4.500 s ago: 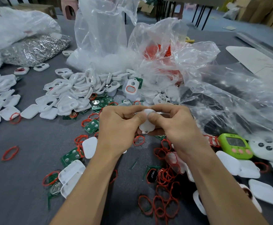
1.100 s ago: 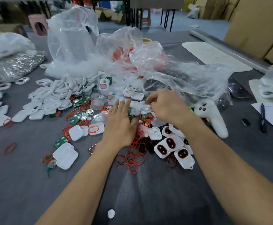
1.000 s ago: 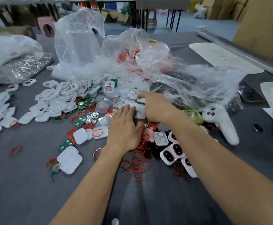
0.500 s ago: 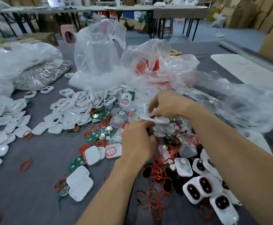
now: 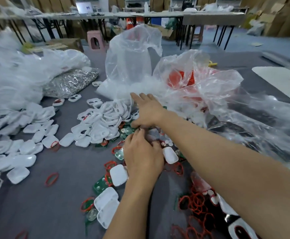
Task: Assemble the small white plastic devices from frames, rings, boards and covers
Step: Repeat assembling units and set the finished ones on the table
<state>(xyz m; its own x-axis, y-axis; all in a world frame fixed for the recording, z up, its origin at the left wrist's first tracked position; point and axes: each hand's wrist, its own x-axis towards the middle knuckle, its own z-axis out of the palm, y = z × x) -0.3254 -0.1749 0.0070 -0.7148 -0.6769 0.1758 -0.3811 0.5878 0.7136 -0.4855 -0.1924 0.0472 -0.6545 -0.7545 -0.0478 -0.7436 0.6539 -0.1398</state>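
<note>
Your right hand (image 5: 147, 112) is out ahead at centre frame, fingers (image 5: 142, 99) straight, grip wide. It reaches over the near edge of the frames (image 5: 104, 116), which are heaped just to its left. Its lower edge dips towards the green boards (image 5: 126, 131).

Your left hand (image 5: 142, 156) sits just below it, knuckles up, with the fingers curled down into the mixed parts. The fingertips are buried there, so I can't tell whether that grip has anything.

One cover (image 5: 170, 155) lies just beside that hand on the right, and a second cover (image 5: 118, 175) sits against its left near the wrist. A pair of covers (image 5: 106, 207) rests at lower centre beside your left forearm.

Red rings (image 5: 196, 203) tangle at lower right under your right forearm. A loose ring (image 5: 52, 178) lies alone on the grey surface (image 5: 46, 216), left of centre.

At top centre a clear bag (image 5: 132, 62) stands upright, with a bag of red parts (image 5: 183, 78) to its right. A silver bag (image 5: 70, 83) lies at upper left.
</note>
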